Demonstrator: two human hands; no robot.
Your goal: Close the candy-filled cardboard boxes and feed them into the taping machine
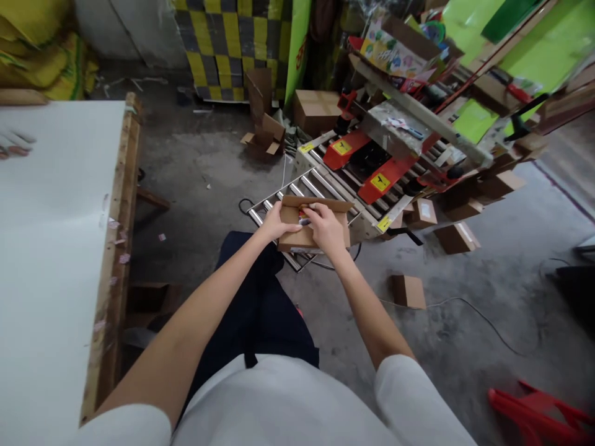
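Observation:
An open cardboard box [316, 240] rests at the near end of a roller conveyor [313, 181], its back flap raised. My left hand [277, 224] grips the left side of the box, thumb over the inside. Inside the box, the fingers of my right hand [325, 229] are pinched together at a small red and blue item [303, 217]. Most of that item is hidden by the fingers, so I cannot make out what it is.
A taping machine with red guides [344, 148] stands past the conveyor. Left is a white table [51, 248] with another person's hand [16, 142]. Small boxes [409, 291] and a red stool [534, 412] are on the floor at right.

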